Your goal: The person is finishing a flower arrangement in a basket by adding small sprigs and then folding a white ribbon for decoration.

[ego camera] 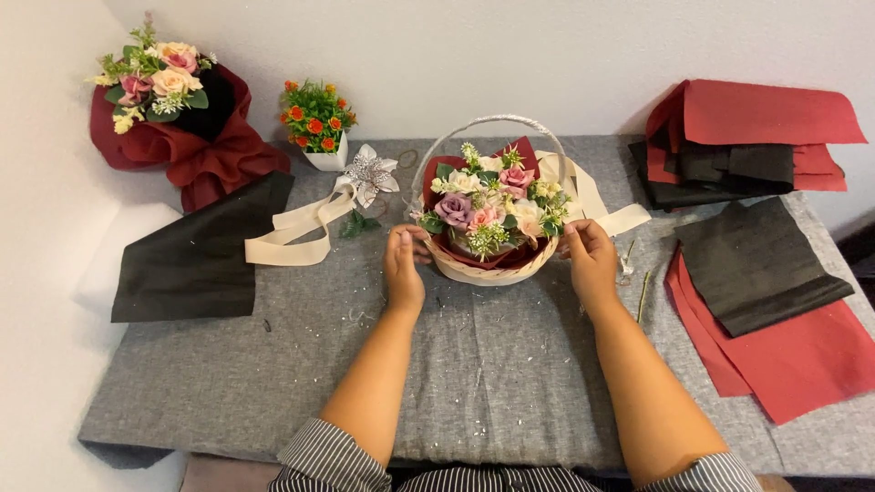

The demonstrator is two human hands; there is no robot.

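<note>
A cream wicker basket (492,271) with a tall looped handle stands in the middle of a grey cloth-covered table (492,374). It holds an arrangement of pink, purple and white artificial flowers (488,208) lined with dark red paper. My left hand (403,264) touches the basket's left side, fingers curled at its rim. My right hand (590,257) rests against the right side of the basket. Both forearms reach out from striped sleeves at the bottom.
A red-wrapped bouquet (178,118) leans at the back left, beside a small white pot of orange flowers (316,123). A cream ribbon (296,228) with a silver flower lies left of the basket. Black paper (196,255) lies left; red and black sheets (775,301) lie right.
</note>
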